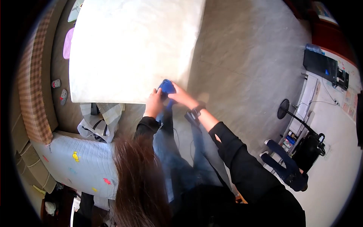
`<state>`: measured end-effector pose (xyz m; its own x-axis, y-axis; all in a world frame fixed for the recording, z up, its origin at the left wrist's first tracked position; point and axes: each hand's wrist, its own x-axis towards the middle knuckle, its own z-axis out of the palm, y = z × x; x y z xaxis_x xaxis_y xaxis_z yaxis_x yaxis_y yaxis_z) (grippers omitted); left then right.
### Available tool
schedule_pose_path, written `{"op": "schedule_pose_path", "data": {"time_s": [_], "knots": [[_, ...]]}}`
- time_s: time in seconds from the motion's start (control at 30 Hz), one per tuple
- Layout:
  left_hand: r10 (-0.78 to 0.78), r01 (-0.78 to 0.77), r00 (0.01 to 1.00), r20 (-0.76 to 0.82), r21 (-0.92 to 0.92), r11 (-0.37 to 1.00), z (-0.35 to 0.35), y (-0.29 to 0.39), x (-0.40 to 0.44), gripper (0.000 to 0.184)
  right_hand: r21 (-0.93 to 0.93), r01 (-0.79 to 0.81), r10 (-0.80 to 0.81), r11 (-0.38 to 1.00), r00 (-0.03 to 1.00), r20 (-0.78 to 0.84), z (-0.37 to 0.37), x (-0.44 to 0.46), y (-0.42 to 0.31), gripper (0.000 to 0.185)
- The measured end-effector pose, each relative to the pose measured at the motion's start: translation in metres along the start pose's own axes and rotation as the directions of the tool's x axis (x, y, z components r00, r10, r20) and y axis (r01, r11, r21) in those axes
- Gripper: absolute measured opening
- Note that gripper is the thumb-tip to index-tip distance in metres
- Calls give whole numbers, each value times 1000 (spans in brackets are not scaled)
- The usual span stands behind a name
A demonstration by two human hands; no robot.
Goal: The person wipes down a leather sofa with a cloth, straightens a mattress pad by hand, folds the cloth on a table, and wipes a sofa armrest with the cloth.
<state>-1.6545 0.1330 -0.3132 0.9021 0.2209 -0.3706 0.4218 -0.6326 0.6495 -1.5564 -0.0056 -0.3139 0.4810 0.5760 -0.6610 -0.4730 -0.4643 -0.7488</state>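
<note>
Over the near edge of the white tabletop (128, 49), a small blue object (166, 87) is between my two hands. It looks soft and rounded with a darker rim, but I cannot make out its kind. My left hand (153, 103) grips its left side with bent fingers. From the right, my right hand (182, 97) has its thumb and fingers closed on the other side. A dark band (197, 109) is around my right wrist. Long hair hangs in front of my left upper arm.
A sofa with a quilted light-blue cover (81, 160) is on the left. Bags (99, 126) lie between it and the table. Shoes (64, 97) are on the floor. At right stand a black monitor (320, 65), a round-based stand (283, 109) and a person in dark clothes (289, 170).
</note>
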Motion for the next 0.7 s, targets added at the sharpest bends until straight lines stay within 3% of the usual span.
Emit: {"op": "schedule_pose_path", "data": {"time_s": [0.03,0.1,0.17,0.23,0.33,0.4,0.43,0.5,0.53,0.57,0.63,0.67,0.7], "knots": [[4,-4,1000,7,12,1000,2,3,-3,44,14,3,-3,1000,1000,-3,-4,-2,4,81],[-14,14,1000,-4,77,997,2,15,-1,40,-231,31,-31,973,1000,5,-19,-7,4,72],[-4,7,1000,-24,128,992,11,24,-4,36,-234,87,-82,968,996,32,-34,-23,8,77],[-109,106,994,8,203,974,23,39,-6,36,-418,111,-161,902,983,-87,-52,-45,20,79],[-171,101,960,223,295,950,53,71,-13,37,-473,17,-95,881,986,-141,-101,-97,32,78],[-63,4,978,201,280,960,100,86,-21,35,-520,-22,-78,854,982,-171,-142,-133,50,78],[-67,-18,956,285,287,958,110,116,-19,36,-532,-136,60,836,986,-157,-168,-160,32,77],[-62,-45,959,276,366,929,138,178,-21,35,-508,-103,-14,855,975,-222,-216,-200,44,73],[2,-91,960,281,302,949,157,199,-17,36,-529,-160,13,834,963,-270,-244,-222,40,70],[42,-129,954,297,278,952,164,233,-14,36,-510,-110,-88,853,933,-349,-269,-247,40,68],[134,-233,928,349,260,937,173,305,-7,31,-414,-216,14,884,899,-438,-323,-293,28,63],[288,-382,877,385,194,904,184,322,-2,24,-413,-188,-58,891,856,-514,-344,-315,30,60],[311,-399,861,403,154,904,180,359,0,26,-409,-160,-118,899,809,-576,-364,-331,41,56]]}}
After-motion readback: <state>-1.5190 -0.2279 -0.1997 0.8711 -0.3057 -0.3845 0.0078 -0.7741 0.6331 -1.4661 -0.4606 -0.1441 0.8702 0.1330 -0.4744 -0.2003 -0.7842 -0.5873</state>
